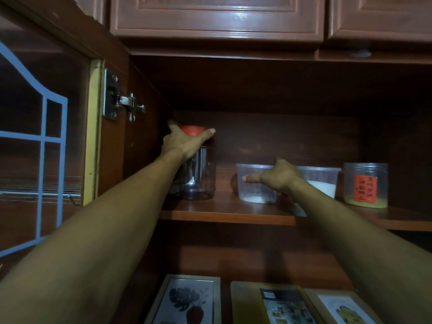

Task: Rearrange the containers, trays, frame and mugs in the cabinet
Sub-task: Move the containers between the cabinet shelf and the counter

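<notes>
Both our hands reach into the open cabinet, each on a container on the upper shelf (224, 212).

Our left hand (181, 142) grasps the red lid (195, 130) of the tall clear jar (195, 176) standing at the shelf's left end, thumb and fingers spread around the lid's rim. Our right hand (278, 175) is set against the clear tub (256, 185) with a little white powder in it, thumb pointing left across its wall; we cannot tell whether the hidden fingers grip it. Just behind our right wrist sits a second tub (323, 180) holding more white powder, and further right a labelled jar (365, 184) with a yellow layer. On the lower shelf, three framed pictures (187, 300) lie flat, side by side. The glass door (42, 148) stands open at left.
</notes>
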### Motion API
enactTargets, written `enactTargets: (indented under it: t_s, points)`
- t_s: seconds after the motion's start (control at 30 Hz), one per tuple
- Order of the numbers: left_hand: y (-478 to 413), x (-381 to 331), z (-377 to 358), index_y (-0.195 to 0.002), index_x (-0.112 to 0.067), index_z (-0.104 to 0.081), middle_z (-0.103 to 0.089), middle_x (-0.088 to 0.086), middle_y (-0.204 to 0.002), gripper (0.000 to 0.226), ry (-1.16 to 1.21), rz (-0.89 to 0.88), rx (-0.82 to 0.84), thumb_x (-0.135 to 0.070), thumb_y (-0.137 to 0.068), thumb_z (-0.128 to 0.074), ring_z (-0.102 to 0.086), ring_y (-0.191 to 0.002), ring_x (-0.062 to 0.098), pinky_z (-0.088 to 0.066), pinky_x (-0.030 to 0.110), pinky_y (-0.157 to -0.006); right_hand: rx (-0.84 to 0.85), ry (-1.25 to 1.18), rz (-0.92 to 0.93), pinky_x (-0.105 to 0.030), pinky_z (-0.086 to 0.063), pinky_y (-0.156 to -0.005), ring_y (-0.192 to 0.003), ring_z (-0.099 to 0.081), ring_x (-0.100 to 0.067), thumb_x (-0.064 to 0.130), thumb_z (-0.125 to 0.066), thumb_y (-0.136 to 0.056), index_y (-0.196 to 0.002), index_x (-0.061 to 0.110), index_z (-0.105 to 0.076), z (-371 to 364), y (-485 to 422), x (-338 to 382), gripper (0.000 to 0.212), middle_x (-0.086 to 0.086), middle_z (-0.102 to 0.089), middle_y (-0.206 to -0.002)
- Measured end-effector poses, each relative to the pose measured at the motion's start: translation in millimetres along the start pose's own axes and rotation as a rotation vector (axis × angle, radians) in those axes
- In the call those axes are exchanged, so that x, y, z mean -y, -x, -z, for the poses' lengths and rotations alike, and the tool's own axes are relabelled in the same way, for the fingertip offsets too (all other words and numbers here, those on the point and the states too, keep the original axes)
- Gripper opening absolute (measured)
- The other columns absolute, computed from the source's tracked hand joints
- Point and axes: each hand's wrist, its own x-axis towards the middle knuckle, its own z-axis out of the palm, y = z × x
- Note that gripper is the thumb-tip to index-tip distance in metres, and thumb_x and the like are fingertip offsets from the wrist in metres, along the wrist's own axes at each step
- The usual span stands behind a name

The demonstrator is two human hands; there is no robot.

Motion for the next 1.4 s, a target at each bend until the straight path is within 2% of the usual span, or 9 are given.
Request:
enactTargets:
  t_s: [0.27, 0.37, 0.43, 0.53, 0.77, 0.93, 1.1, 1.3, 1.4]
  points:
    - [-7, -3, -1, -0.154, -0.016, 0.003, -0.029, 0.018, -0.153, 0.119, 0.013, 0.020, 0.014, -0.066, -0.073, -0.069, -0.037, -0.135, 0.038, -0.038, 0.040, -0.105, 0.002, -0.023, 0.003, -0.043, -0.049, -0.099, -0.127, -0.049, -0.033, 0.057, -0.087, -0.058, -0.145, 0.011, -0.032, -1, -6, -4, 0.112, -0.012, -0.048, -0.143]
    - [-10, -2, -2, -0.154, -0.019, 0.001, -0.031, 0.017, -0.152, 0.117, 0.004, 0.026, 0.029, -0.066, -0.073, -0.069, -0.039, -0.134, 0.038, -0.039, 0.039, -0.104, 0.005, -0.020, -0.003, -0.042, -0.050, -0.096, -0.124, -0.052, -0.031, 0.058, -0.088, -0.055, -0.141, 0.012, -0.039, -1, -7, -6, 0.109, -0.011, -0.052, -0.139]
    - [-11, -2, -3, -0.154, -0.021, -0.008, -0.034, 0.016, -0.151, 0.113, 0.006, 0.021, 0.030, -0.068, -0.071, -0.069, -0.040, -0.133, 0.037, -0.039, 0.039, -0.105, 0.004, -0.012, 0.000, -0.042, -0.052, -0.093, -0.119, -0.055, -0.030, 0.061, -0.087, -0.052, -0.137, 0.012, -0.045, -1, -6, -6, 0.107, -0.009, -0.056, -0.134]
    - [-11, -1, -2, -0.151, -0.021, -0.019, -0.037, 0.014, -0.148, 0.106, 0.007, 0.010, 0.028, -0.067, -0.070, -0.070, -0.042, -0.132, 0.036, -0.040, 0.037, -0.103, -0.003, 0.009, -0.002, -0.041, -0.053, -0.091, -0.113, -0.058, -0.030, 0.062, -0.086, -0.054, -0.133, 0.009, -0.051, -1, -6, -5, 0.101, -0.011, -0.060, -0.129]
    - [-9, -4, -1, -0.154, -0.016, -0.007, -0.029, 0.017, -0.153, 0.119, 0.005, 0.034, 0.025, -0.068, -0.068, -0.071, -0.036, -0.136, 0.037, -0.038, 0.038, -0.106, -0.011, -0.015, 0.005, -0.038, -0.052, -0.090, -0.111, -0.059, -0.030, 0.056, -0.084, -0.063, -0.136, 0.002, -0.047, -1, -1, -3, 0.098, -0.014, -0.060, -0.127]
    - [-6, -4, -1, -0.152, -0.015, -0.014, -0.034, 0.017, -0.149, 0.120, 0.018, 0.022, -0.002, -0.066, -0.063, -0.076, -0.042, -0.131, 0.038, -0.044, 0.041, -0.101, -0.026, -0.013, -0.003, -0.035, -0.049, -0.085, -0.115, -0.057, -0.032, 0.057, -0.084, -0.063, -0.134, 0.000, -0.048, 0, 6, 0, 0.097, -0.014, -0.058, -0.130]
    - [1, -10, 9, -0.149, -0.016, -0.020, -0.039, 0.015, -0.144, 0.110, 0.029, -0.010, -0.021, -0.064, -0.067, -0.075, -0.046, -0.127, 0.036, -0.044, 0.038, -0.096, -0.052, 0.014, -0.013, -0.037, -0.051, -0.088, -0.112, -0.059, -0.031, 0.062, -0.083, -0.061, -0.123, 0.003, -0.058, 11, 13, 4, 0.090, -0.013, -0.060, -0.127]
    - [9, -21, 25, -0.146, -0.015, -0.025, -0.042, 0.015, -0.143, 0.105, 0.045, -0.043, -0.025, -0.065, -0.068, -0.074, -0.048, -0.125, 0.035, -0.044, 0.037, -0.099, -0.064, -0.003, 0.008, -0.041, -0.051, -0.094, -0.116, -0.057, -0.031, 0.061, -0.082, -0.062, -0.131, 0.002, -0.051, 28, 27, 13, 0.096, -0.014, -0.057, -0.132]
    - [18, -27, 34, -0.147, -0.016, -0.024, -0.041, 0.014, -0.144, 0.104, 0.070, -0.060, -0.035, -0.062, -0.069, -0.074, -0.047, -0.126, 0.035, -0.043, 0.036, -0.098, -0.075, -0.003, 0.032, -0.039, -0.045, -0.099, -0.126, -0.051, -0.033, 0.060, -0.081, -0.064, -0.139, 0.000, -0.044, 37, 36, 18, 0.103, -0.016, -0.051, -0.141]
